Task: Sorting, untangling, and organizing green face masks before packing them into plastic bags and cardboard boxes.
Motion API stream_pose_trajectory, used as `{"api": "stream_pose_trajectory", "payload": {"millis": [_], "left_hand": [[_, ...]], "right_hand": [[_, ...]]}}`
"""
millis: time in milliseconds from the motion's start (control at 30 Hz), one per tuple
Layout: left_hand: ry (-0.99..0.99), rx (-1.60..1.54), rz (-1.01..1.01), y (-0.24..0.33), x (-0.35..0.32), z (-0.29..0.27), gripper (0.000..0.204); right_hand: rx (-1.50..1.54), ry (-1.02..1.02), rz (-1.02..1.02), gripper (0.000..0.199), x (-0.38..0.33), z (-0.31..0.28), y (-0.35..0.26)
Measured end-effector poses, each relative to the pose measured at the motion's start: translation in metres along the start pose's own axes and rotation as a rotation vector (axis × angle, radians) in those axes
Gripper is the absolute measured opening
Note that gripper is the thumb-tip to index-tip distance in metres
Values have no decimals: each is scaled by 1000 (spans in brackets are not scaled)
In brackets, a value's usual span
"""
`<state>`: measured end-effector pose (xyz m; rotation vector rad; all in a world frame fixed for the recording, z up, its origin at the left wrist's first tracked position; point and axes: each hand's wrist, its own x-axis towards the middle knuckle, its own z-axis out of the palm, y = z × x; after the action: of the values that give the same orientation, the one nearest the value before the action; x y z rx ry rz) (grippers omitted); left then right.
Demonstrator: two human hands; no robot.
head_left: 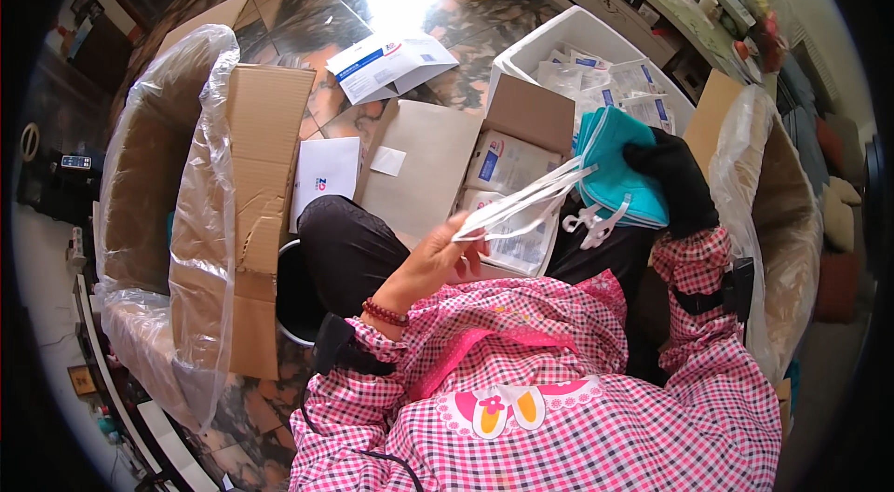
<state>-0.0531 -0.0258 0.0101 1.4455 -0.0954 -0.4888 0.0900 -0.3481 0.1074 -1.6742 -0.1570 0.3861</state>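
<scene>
My left hand (pixel 430 267), bare with a red bead bracelet at the wrist, is closed on a bunch of white elastic straps (pixel 521 202). The straps stretch taut to a stack of teal face masks (pixel 616 164). Around the masks' right side closes my right hand (pixel 678 183), in a black glove. White plastic clips (pixel 596 226) dangle below the masks. Just under the straps stands an open cardboard carton (pixel 529 108) with white-and-blue printed packets (pixel 514 164) in it. My glove hides the masks' right edge.
Plastic-lined cardboard boxes stand at left (pixel 203 213) and right (pixel 759 185). Behind the carton is a white foam box (pixel 510 59) of packets. A blue-and-white box (pixel 382 64) lies on the tiled floor, a white printed box (pixel 326 177) nearer. A dark bucket (pixel 296 301) sits by my left knee.
</scene>
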Motion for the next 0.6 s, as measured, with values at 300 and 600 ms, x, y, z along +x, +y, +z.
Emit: {"api": "stream_pose_trajectory", "payload": {"millis": [300, 600], "left_hand": [[74, 417, 65, -18, -7, -3, 21], [114, 554, 62, -27, -45, -44, 19]], "right_hand": [[-74, -5, -13, 31, 4, 4, -12], [-294, 130, -40, 31, 7, -56, 6]]}}
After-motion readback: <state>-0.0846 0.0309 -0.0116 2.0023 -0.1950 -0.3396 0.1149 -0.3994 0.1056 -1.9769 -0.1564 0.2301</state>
